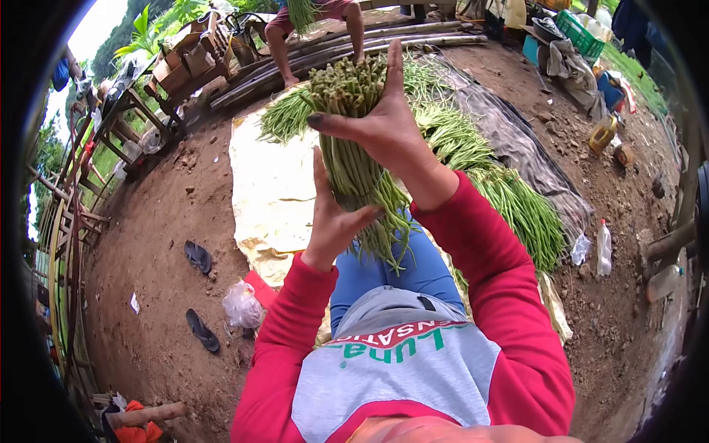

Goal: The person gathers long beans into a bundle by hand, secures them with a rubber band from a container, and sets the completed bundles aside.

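A thick bundle of long green string beans [351,159] is upright in front of me, its stem ends gathered at the top and its loose tips hanging over my lap. My left hand [329,225] grips the bundle low down, thumb across the near side. Higher up, my right hand [391,125] clasps it near the stem ends, with the thumb over the front and a finger pointing up along the side. The rest of the fingers are partly hidden behind the beans.
More string beans [517,210] lie in piles on a dark sheet [491,122] and a pale sheet [266,192]. Another person's legs [281,44] are ahead, by bamboo poles [428,37]. Flip-flops [198,256] and a plastic bag [244,304] lie left; a plastic bottle [603,249] lies right.
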`<state>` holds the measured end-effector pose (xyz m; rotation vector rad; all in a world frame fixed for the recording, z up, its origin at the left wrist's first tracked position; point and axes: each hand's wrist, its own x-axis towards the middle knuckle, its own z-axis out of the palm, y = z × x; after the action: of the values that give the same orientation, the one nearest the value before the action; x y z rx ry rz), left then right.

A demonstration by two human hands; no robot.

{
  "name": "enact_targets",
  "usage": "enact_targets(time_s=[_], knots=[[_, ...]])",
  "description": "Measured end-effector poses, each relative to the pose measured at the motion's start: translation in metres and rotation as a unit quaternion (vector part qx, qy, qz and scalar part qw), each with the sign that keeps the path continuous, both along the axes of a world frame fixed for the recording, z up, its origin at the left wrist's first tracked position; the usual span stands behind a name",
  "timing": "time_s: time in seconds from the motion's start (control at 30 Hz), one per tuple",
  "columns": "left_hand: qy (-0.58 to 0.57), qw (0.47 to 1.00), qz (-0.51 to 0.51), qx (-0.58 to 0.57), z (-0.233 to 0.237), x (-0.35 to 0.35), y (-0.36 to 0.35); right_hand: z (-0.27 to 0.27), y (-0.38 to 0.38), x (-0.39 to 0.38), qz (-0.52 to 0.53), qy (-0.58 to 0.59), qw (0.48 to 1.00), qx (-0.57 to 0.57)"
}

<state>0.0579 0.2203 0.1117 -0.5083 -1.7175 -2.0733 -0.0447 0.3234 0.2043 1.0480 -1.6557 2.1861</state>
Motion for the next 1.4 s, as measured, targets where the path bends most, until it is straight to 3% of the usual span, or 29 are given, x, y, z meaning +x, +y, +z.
enact_targets(time_s=[0.07,0.1,0.17,0.27,0.3,0.37,0.4,0.43,0.47,0.5,0.53,0.6,0.63,0.67,0.7,0.73,0.77,0.8,0.87,0.93,0.97,1.03,1.07,1.17,1.2,1.27,1.3,1.37,1.4], knots=[[-0.045,0.998,0.04,-0.026,0.019,-0.015,-0.006,0.003,-0.007,0.015,-0.065,0.152,0.984,0.07],[-0.05,0.998,0.029,-0.012,0.022,-0.016,-0.013,0.01,-0.002,0.018,0.054,0.073,0.995,0.03],[-0.045,0.999,-0.006,-0.003,0.036,-0.015,-0.028,0.03,0.022,0.019,0.246,-0.062,0.967,-0.016],[-0.081,0.976,-0.17,-0.111,0.037,-0.023,-0.051,0.02,0.028,0.004,0.317,-0.059,0.945,0.056],[-0.081,0.976,-0.169,-0.108,0.037,-0.023,-0.057,0.016,0.029,0.003,0.341,-0.059,0.935,0.08],[-0.087,0.943,-0.195,-0.256,0.037,-0.022,-0.068,0.01,0.031,0.005,0.258,-0.013,0.964,0.057],[0.008,0.962,-0.143,-0.231,0.046,-0.019,-0.071,0.009,0.038,0.005,0.258,-0.014,0.964,0.057],[0.066,0.987,-0.088,-0.121,0.064,-0.015,-0.075,0.009,0.049,0.002,0.263,-0.056,0.963,0.021],[0.116,0.992,0.048,-0.011,0.081,-0.016,-0.099,0.008,0.061,0.0,0.267,-0.099,0.959,-0.014],[0.157,0.96,0.223,0.07,0.102,-0.007,-0.118,0.004,0.073,-0.009,0.269,-0.105,0.957,-0.01],[0.193,0.889,0.389,0.147,0.12,0.0,-0.125,0.003,0.074,-0.008,0.298,-0.149,0.941,-0.058],[0.287,0.792,0.519,0.142,0.124,-0.018,-0.074,0.002,0.047,0.01,0.241,-0.152,0.955,-0.083],[0.364,0.864,0.346,0.037,0.108,-0.048,-0.016,0.003,0.011,0.032,0.197,-0.068,0.973,-0.1],[0.362,0.856,0.37,0.005,0.114,-0.042,0.001,0.007,0.012,0.03,0.275,-0.119,0.944,-0.134],[0.36,0.845,0.393,-0.026,0.12,-0.036,0.018,0.008,0.016,0.025,0.24,-0.126,0.957,-0.098],[0.379,0.835,0.37,-0.146,0.113,-0.042,0.009,0.008,0.021,0.022,0.205,-0.133,0.968,-0.058],[0.393,0.812,0.342,-0.263,0.101,-0.052,0.001,0.005,0.014,0.019,0.186,-0.105,0.972,-0.094],[0.33,0.813,0.348,-0.332,0.08,-0.044,0.004,0.006,0.02,0.019,0.185,-0.11,0.972,-0.091],[0.21,0.891,0.275,-0.295,0.023,-0.027,0.019,0.016,0.034,0.017,0.162,-0.141,0.975,-0.061],[0.091,0.962,0.19,-0.174,-0.007,-0.011,0.032,0.019,0.036,0.013,0.146,-0.129,0.979,-0.061],[0.088,0.964,0.185,-0.171,-0.008,-0.014,0.026,0.012,0.033,0.007,0.135,-0.128,0.982,-0.017],[-0.093,0.989,-0.057,-0.095,0.0,-0.012,0.0,0.014,0.035,0.004,0.144,-0.136,0.977,0.072],[-0.092,0.99,-0.082,-0.07,0.01,-0.012,-0.006,0.013,0.037,0.003,0.148,-0.135,0.977,0.073],[-0.101,0.986,-0.111,-0.079,0.019,-0.014,-0.013,0.007,0.041,0.001,0.224,-0.011,0.974,-0.009],[-0.072,0.989,-0.122,-0.031,0.016,-0.012,-0.002,0.003,0.039,0.003,0.229,0.024,0.973,-0.025],[0.004,0.997,-0.075,0.011,-0.002,-0.01,0.02,-0.01,0.027,0.013,0.093,0.024,0.995,-0.004],[-0.024,0.997,-0.057,0.046,-0.002,-0.009,0.027,-0.013,0.022,0.019,0.049,0.01,0.998,0.025],[-0.057,0.994,-0.015,0.093,0.003,-0.003,0.017,-0.01,0.006,0.038,0.043,0.038,0.998,0.026],[-0.067,0.996,-0.016,0.053,0.005,0.001,0.009,-0.009,0.001,0.045,0.054,0.037,0.998,0.022]])
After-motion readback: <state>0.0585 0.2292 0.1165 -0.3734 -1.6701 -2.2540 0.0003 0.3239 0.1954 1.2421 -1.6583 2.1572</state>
